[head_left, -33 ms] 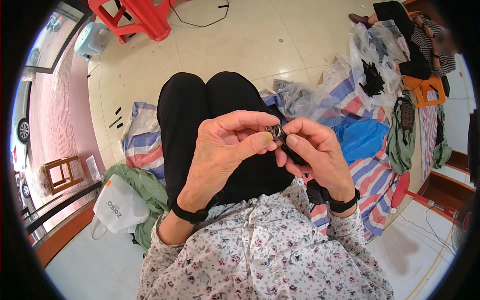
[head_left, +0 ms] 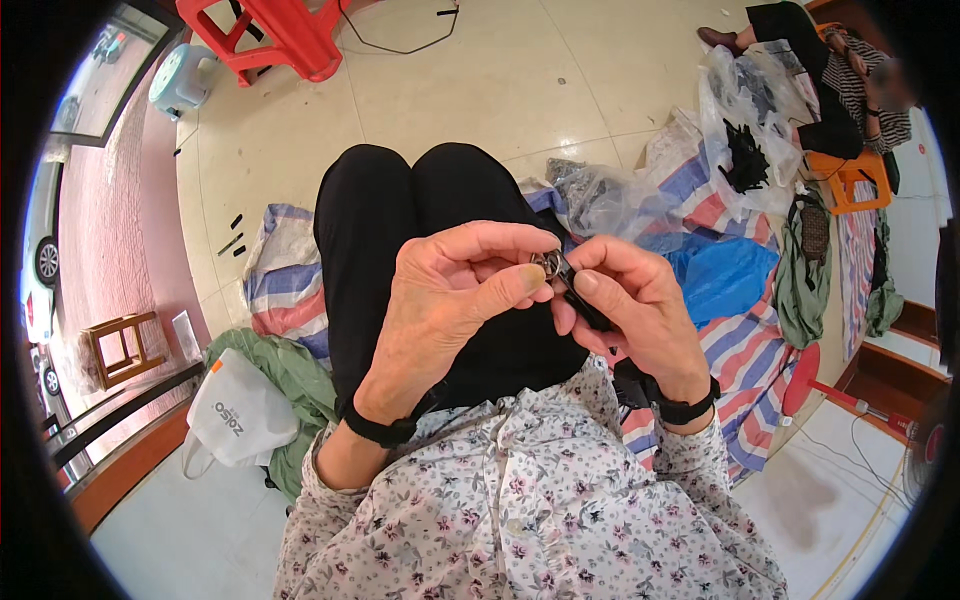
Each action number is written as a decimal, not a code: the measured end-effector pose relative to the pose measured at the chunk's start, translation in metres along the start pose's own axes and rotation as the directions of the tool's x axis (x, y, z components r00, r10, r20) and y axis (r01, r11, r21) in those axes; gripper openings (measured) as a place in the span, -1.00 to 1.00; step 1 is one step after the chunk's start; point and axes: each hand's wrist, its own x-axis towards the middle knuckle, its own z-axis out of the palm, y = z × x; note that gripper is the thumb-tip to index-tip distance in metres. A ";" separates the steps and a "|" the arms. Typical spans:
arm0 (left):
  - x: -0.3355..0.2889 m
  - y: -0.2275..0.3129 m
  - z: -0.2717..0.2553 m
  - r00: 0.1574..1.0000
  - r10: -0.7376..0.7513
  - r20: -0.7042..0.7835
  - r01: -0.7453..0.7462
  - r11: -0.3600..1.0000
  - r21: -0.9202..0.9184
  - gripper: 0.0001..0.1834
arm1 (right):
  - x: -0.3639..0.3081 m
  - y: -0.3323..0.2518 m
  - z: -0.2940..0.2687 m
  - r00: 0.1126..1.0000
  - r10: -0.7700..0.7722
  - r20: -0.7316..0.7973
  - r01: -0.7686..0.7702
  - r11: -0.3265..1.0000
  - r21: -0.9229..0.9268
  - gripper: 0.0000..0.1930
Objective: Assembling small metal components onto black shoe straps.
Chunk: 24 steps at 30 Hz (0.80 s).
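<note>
Above my lap, both hands meet at a small item with shiny metal rings (head_left: 546,263) joined to a narrow black strap-like piece (head_left: 592,314). The thumb and forefinger of my left hand (head_left: 435,305) pinch the metal rings. My right hand (head_left: 640,315) is closed round the black piece, its thumb pressed on top near the ring end. Fingers cover much of the item, so its exact kind cannot be made out.
A striped sheet (head_left: 745,350) lies at my right with a blue plastic bag (head_left: 722,278) and clear bags (head_left: 610,200). A white bag (head_left: 240,410) sits at my left. A red stool (head_left: 285,40) stands ahead; another person (head_left: 845,80) sits far right.
</note>
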 end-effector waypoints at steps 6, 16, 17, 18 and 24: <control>0.000 0.000 -0.003 0.995 -0.098 0.006 0.098 0.994 -0.056 -0.69 | 0.000 0.007 -0.004 0.998 -0.032 0.056 0.025 0.992 0.121 -0.85; 0.000 0.005 0.001 0.999 -0.034 -0.004 0.034 0.997 0.065 -0.75 | 0.002 0.005 -0.002 0.997 0.032 0.065 -0.041 0.988 0.151 -0.86; 0.000 0.005 0.001 1.000 -0.023 0.013 0.022 0.998 0.058 -0.75 | 0.003 0.006 -0.001 0.998 0.014 0.058 -0.022 0.990 0.141 -0.86; 0.000 0.004 0.000 0.999 -0.011 0.031 0.009 0.999 0.052 -0.76 | 0.003 0.007 0.000 0.999 -0.004 0.051 -0.003 0.991 0.131 -0.86; 0.000 0.000 -0.003 0.997 -0.049 0.063 0.043 0.995 0.092 -0.76 | 0.002 0.005 -0.003 0.994 0.057 0.096 -0.078 0.967 0.242 -0.86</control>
